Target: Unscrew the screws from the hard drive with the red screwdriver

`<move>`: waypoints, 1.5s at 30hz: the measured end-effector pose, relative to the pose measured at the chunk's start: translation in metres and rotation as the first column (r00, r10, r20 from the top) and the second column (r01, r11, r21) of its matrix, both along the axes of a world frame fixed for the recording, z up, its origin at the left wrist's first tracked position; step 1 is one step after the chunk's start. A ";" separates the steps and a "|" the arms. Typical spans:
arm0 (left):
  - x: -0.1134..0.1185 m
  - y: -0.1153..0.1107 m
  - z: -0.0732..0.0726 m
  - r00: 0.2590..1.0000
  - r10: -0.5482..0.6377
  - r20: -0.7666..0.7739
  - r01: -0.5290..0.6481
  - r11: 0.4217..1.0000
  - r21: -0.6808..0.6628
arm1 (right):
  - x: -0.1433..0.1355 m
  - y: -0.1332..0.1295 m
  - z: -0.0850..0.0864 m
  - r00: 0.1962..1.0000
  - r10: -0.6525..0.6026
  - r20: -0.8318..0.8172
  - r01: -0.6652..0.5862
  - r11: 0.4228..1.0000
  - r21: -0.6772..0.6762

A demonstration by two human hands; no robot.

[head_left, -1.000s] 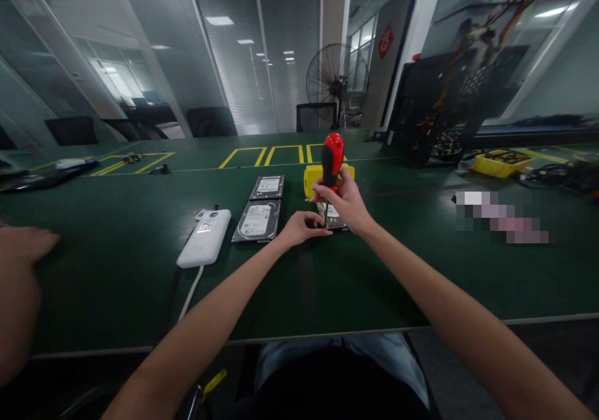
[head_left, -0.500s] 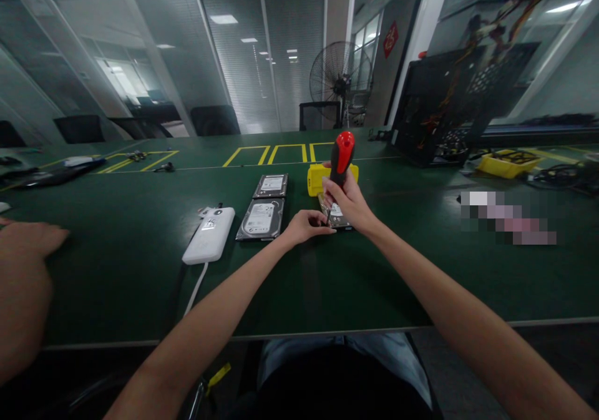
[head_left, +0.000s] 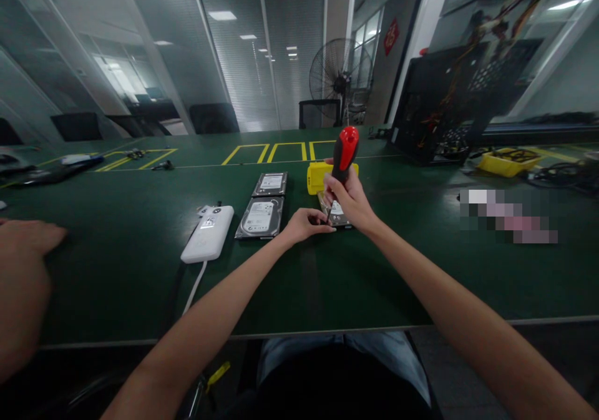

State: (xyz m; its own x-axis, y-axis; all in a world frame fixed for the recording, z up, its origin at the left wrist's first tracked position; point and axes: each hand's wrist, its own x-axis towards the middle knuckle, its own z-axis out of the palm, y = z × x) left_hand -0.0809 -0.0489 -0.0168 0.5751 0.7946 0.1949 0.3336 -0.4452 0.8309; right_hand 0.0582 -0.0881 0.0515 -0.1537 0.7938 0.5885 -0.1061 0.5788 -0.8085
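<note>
My right hand is closed round a red and black screwdriver, held nearly upright with its handle tilted slightly right. Its tip points down at the near left corner of a hard drive, which my two hands partly cover. At that same corner my left hand pinches with thumb and fingers close to the screwdriver's tip; whatever sits between them is too small to make out. Just behind the drive stands a yellow box. Left of my hands lie two more hard drives, a nearer one and a farther one.
A white power bank with a cable lies to the left. Another person's hand rests at the far left. At right are a black computer case, a yellow tray and dark cables.
The screwdriver's handle has tilted slightly further right in my right hand. Both hands stay at the same corner of the drive; the whole view has shifted slightly.
</note>
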 end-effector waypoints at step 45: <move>-0.019 -0.010 0.031 0.923 0.055 -0.382 0.240 0.692 0.680 | 0.004 -0.001 0.006 0.989 -0.135 -0.057 0.135 0.991 -0.013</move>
State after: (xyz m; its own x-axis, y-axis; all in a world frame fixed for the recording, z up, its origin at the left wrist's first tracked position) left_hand -0.0999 -0.0594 0.0141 0.7804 0.4415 0.4428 0.4514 -0.8878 0.0897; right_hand 0.0618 -0.0896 0.0571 -0.0105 0.8102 0.5861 -0.0744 0.5839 -0.8084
